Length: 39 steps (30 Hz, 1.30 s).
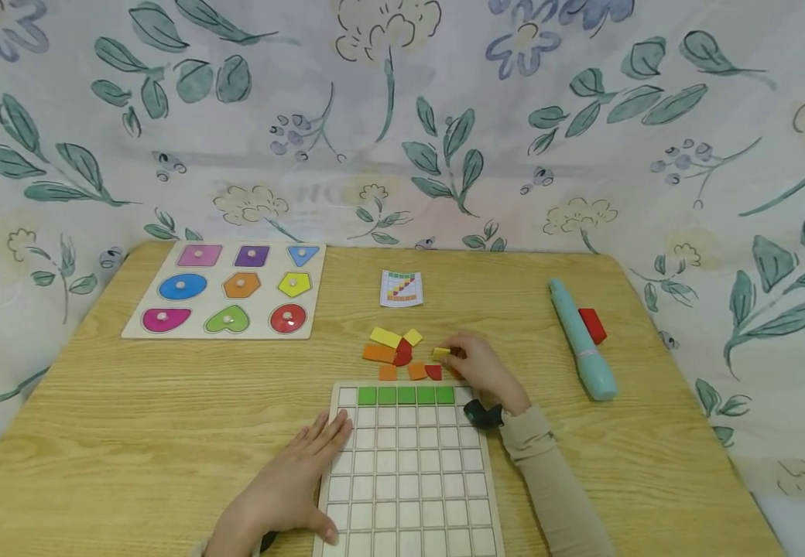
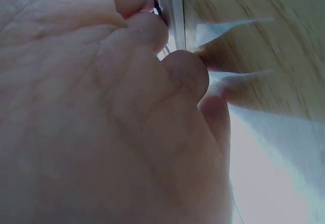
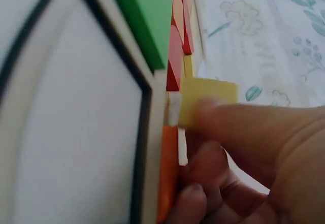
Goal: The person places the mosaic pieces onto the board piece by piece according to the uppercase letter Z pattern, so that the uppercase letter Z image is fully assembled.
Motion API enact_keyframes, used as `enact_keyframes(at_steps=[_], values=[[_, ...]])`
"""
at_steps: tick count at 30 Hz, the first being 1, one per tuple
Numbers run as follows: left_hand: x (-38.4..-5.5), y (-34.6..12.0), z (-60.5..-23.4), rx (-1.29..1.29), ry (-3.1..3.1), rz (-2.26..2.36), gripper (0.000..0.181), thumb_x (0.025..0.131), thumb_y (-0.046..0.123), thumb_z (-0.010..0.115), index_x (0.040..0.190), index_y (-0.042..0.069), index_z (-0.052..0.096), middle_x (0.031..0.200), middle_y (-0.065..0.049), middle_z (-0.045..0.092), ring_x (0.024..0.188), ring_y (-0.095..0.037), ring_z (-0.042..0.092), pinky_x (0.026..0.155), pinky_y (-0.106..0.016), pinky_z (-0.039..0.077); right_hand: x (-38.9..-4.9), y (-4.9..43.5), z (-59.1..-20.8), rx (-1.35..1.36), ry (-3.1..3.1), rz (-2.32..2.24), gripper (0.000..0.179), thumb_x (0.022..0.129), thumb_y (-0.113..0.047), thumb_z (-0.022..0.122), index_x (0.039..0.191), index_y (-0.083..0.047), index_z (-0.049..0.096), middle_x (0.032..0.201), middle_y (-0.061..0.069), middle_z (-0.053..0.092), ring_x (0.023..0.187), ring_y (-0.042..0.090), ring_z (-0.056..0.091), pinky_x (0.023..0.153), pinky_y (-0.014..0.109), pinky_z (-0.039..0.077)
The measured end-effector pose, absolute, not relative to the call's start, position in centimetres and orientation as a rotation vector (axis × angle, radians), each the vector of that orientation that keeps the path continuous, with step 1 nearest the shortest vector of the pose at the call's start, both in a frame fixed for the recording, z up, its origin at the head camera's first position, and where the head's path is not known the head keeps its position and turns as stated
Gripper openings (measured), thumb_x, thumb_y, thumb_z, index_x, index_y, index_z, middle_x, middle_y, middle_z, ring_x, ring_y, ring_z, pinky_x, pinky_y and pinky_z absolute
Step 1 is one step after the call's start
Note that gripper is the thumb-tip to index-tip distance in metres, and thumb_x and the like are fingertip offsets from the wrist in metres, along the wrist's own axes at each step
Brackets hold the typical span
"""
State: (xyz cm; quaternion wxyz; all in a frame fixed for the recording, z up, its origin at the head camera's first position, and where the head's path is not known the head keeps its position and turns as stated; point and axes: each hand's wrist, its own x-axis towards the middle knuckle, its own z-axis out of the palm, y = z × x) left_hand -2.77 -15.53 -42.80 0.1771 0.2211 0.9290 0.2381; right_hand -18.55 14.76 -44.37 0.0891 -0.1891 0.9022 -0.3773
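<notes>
My right hand [image 1: 481, 365] pinches a small yellow tile [image 3: 208, 89] between thumb and fingers, just beyond the top right of a wooden grid board [image 1: 408, 486]. In the head view, several green tiles [image 1: 406, 395] line the board's top row; the cells below hold none. Loose yellow tiles [image 1: 385, 337], orange tiles [image 1: 378, 353] and red tiles [image 1: 403, 352] lie beyond the board's far edge. With fingers straight, my left hand [image 1: 289, 483] rests along the board's left edge. The left wrist view shows mostly the left palm [image 2: 111, 112].
A small pattern card [image 1: 401, 288] lies behind the loose tiles. At the back left is a knobbed shape puzzle [image 1: 270, 312] in several colours. On the right, a turquoise stick-like object [image 1: 582, 344] lies beside a red block [image 1: 594, 326]. A flowered cloth [image 1: 375, 178] hangs behind the table.
</notes>
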Motion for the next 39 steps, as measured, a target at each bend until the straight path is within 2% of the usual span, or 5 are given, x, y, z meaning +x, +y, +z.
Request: enact_keyframes(at_steps=[4,11,20,29,39], values=[[-2.9,-15.7,-42.8,0.622,2.641,0.663,0.136,0.045,0.054,0.087,0.154,0.005,0.022,0.162,-0.013,0.018,0.149,-0.04,0.013,0.119,-0.061,0.013,-18.3,15.2,-43.9,-0.504,2.636,-1.192,0.025,0.094,-0.009,0.06,0.115,0.002,0.068,0.109,0.016,0.068,0.094,0.022,0.061,0.08,0.031,0.051],[-3.2,-16.3,-42.6,0.594,2.614,0.706,0.135,0.046,0.049,0.089,0.154,0.005,0.021,0.162,-0.013,0.017,0.149,-0.04,0.012,0.118,-0.06,0.015,-17.6,15.2,-42.9,-0.567,2.426,-1.218,0.013,0.093,-0.012,0.064,0.1,-0.004,0.07,0.092,0.01,0.07,0.074,0.013,0.061,0.067,0.025,0.052],[-3.2,-16.5,-42.5,0.59,2.593,0.73,0.135,0.046,0.047,0.09,0.154,0.004,0.021,0.162,-0.014,0.018,0.149,-0.04,0.013,0.117,-0.062,0.016,-16.5,13.8,-41.9,-0.58,2.261,-1.188,0.006,0.089,-0.009,0.067,0.091,-0.004,0.069,0.081,0.006,0.068,0.067,0.013,0.064,0.064,0.027,0.056],[-3.0,-16.6,-42.2,0.603,2.595,0.73,0.135,0.046,0.047,0.089,0.154,0.003,0.021,0.162,-0.015,0.017,0.149,-0.041,0.012,0.117,-0.062,0.016,-15.9,12.7,-42.1,-0.741,2.245,-1.0,0.006,0.085,-0.006,0.071,0.081,-0.009,0.068,0.076,-0.002,0.064,0.064,0.008,0.053,0.06,0.021,0.048],[-3.0,-16.5,-42.4,0.6,2.594,0.727,0.134,0.047,0.048,0.088,0.154,0.004,0.02,0.163,-0.014,0.016,0.149,-0.039,0.012,0.118,-0.061,0.015,-16.6,12.6,-42.1,-0.722,2.313,-1.092,0.006,0.092,-0.009,0.063,0.094,-0.005,0.067,0.087,0.005,0.066,0.072,0.01,0.053,0.066,0.02,0.047]])
